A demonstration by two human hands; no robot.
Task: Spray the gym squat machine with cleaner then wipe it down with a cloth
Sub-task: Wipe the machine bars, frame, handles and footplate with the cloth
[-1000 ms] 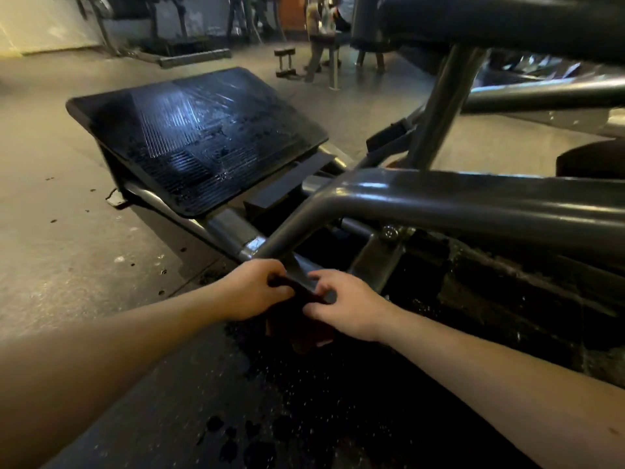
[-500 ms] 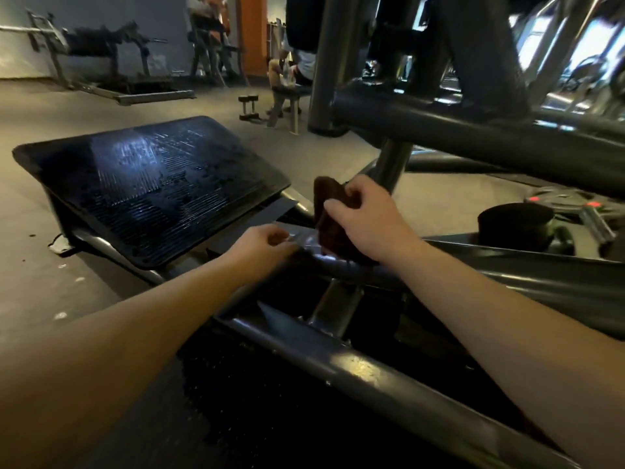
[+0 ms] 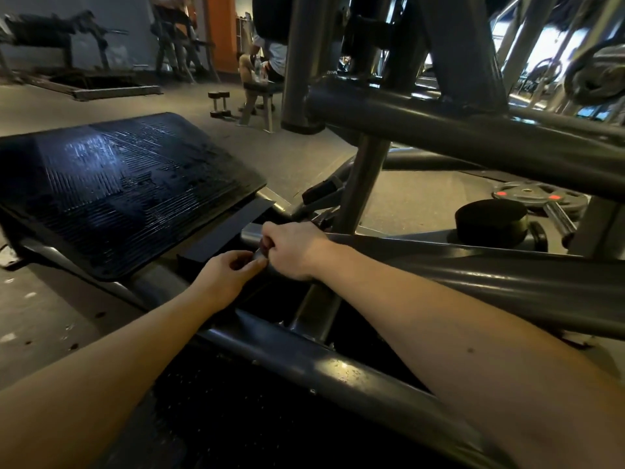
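While both bare forearms are stretching forward from the lower edge of the view, the right hand [image 3: 294, 250] is lying knuckles-up across the sloping frame tube [image 3: 473, 265] of the squat machine [image 3: 439, 137]. Its fingers are curling down and gripping a dark reddish-brown cloth [image 3: 264, 246] against the metal. Only a small fold of that cloth is showing, poking out past the knuckles at the tube's lower end; the remainder is sitting hidden under the palm.

The left hand [image 3: 226, 274] is sitting just beside it, lower and to the left, with its fingers curled in and the thumb tip reaching the tube right under the cloth. Whether those fingers are pinching a corner of the fabric or merely touching the tube, I cannot tell. The two hands are sitting close together, nearly touching, just below the near corner of the ribbed black footplate [image 3: 118, 191], which is glistening wet.

Compared with half a second ago, the right hand has come down. Then it was holding the bunched cloth up above the tube, with much of the fabric showing over the fingers; now it is pressing the cloth onto the tube. The left hand is staying at much the same spot by the tube's end.

Beyond the hands, a round black pad [image 3: 490, 216] is sitting on the frame, a weight plate [image 3: 537, 194] is lying on the floor behind it, and a pair of dumbbells [image 3: 220, 103] is standing farther back.
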